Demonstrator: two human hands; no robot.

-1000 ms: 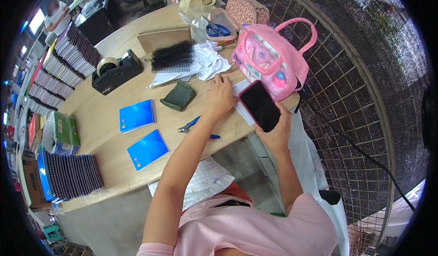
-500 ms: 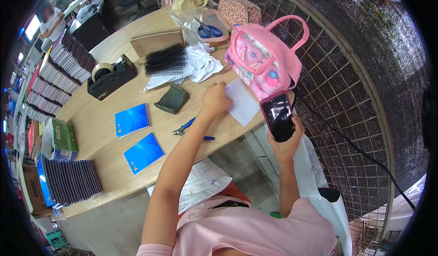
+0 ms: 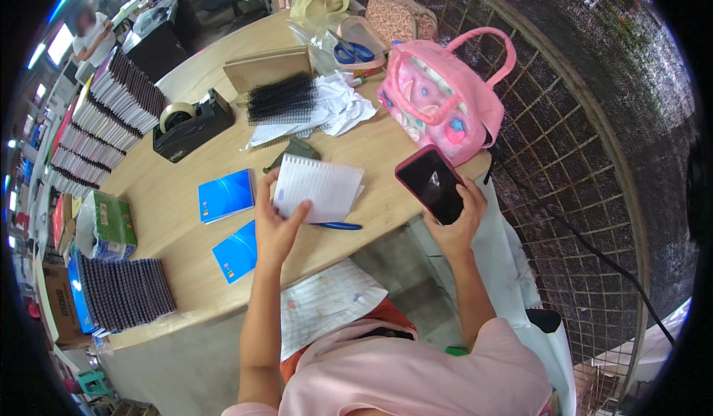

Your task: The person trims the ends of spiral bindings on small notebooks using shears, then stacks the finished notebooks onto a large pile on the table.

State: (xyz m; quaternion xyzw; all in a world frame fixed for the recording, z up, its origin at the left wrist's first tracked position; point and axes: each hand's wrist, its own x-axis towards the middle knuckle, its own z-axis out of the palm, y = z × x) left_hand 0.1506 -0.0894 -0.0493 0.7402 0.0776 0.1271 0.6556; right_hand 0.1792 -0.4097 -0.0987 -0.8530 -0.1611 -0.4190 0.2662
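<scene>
Between the thumb and fingers of my left hand (image 3: pixel 279 219) is a lined white notepad (image 3: pixel 318 187) with a perforated top edge, raised over the table. My right hand (image 3: pixel 459 219) grips a smartphone (image 3: pixel 433 184) in a dark red case, its screen dark, off the table's right edge. Two blue notebooks (image 3: pixel 226 195) lie left of my left hand, one partly covered by it. Partly hidden behind the pad are a dark green curved piece (image 3: pixel 297 149) and a pair of pliers, of which a blue handle (image 3: pixel 340 226) shows.
A pink handbag (image 3: pixel 453 112) stands at the right by a wire mesh. Black binding combs (image 3: pixel 281 98) lie on crumpled paper, near a tape dispenser (image 3: pixel 194 126). Stacked notebooks (image 3: pixel 126 293) fill the left edge. Blue scissors (image 3: pixel 353 52) lie at the back. A person (image 3: pixel 93 37) stands far left.
My left hand has lifted the lined pad from beside the handbag and brought it left, toward the blue notebooks. The phone in my right hand has shifted slightly left and tilted.
</scene>
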